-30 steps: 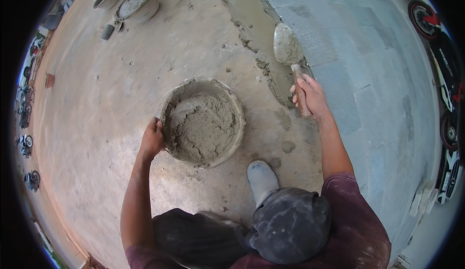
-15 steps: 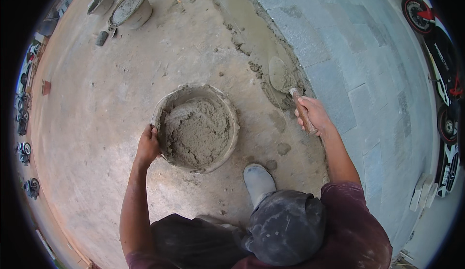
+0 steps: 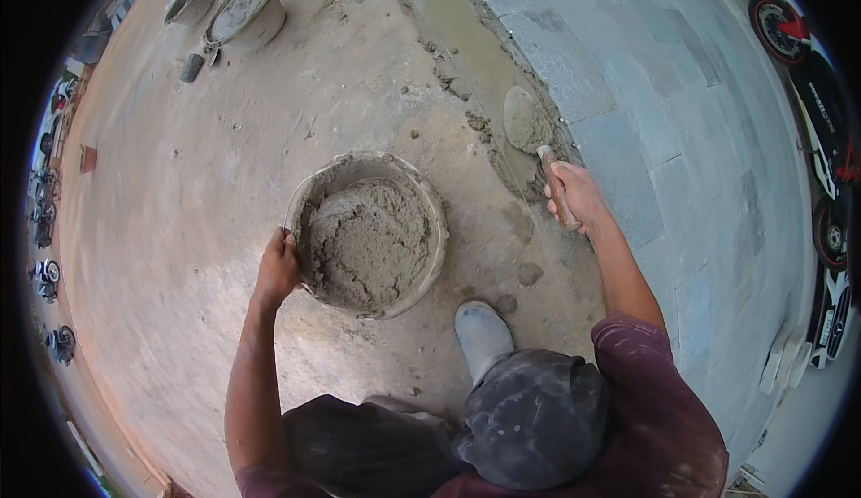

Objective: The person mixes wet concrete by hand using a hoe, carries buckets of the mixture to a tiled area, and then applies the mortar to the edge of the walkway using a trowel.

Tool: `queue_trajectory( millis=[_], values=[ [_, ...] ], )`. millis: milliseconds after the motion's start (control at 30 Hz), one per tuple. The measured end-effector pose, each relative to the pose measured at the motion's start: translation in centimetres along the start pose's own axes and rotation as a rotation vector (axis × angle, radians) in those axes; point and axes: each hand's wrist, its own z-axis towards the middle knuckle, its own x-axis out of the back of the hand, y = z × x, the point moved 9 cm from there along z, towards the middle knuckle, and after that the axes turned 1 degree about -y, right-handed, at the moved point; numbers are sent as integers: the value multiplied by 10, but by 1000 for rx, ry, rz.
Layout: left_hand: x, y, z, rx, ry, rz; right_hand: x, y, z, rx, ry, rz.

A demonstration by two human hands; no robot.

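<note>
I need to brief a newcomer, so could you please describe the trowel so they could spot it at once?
Find the grey paving slabs on the right and follow their edge to the wet mortar strip. The trowel lies there, its wooden handle in the right hand. Unlike the round mortar bucket, it is flat, with a mortar-coated blade.

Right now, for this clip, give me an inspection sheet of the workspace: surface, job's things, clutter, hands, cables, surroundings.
Surface: bare concrete floor, dusty; grey paving slabs laid on its right side.
Job's things: round pan of mortar, well filled; trowel with its blade lying on the wet mortar strip beside the slabs.
Clutter: mortar blobs near the boot; two more pans far off at the upper left.
Hands: left hand grips the pan's rim; right hand holds the trowel's handle.
Cables: nothing seen.
Surroundings: parked motorbikes at the right edge.
</note>
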Motion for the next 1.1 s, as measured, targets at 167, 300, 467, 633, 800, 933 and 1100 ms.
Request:
queue_trajectory(
  millis=[167, 300, 467, 633, 800, 933, 1100],
  values=[
    [16, -10, -12, 31, 36, -46, -1, 37, -103, -86, -52, 96],
    [17, -14, -13, 15, 17, -88, -24, -10, -73, 43, -76, 87],
    [-12, 4, 16, -80, -31, 6, 14, -25, 35, 72, 38, 69],
    [4, -13, -1, -3, 43, -14, 15, 38, -52, -97, -4, 83],
    [17, -33, -4, 10, 88, -95, 27, 63, -153, -136, -53, 61],
    [9, -29, -4, -14, 143, -88, 12, 35, -103, -45, -116, -34],
    [-5, -6, 8, -115, 141, -107, 33, 37, -57, -129, -92, -192]
  ],
)
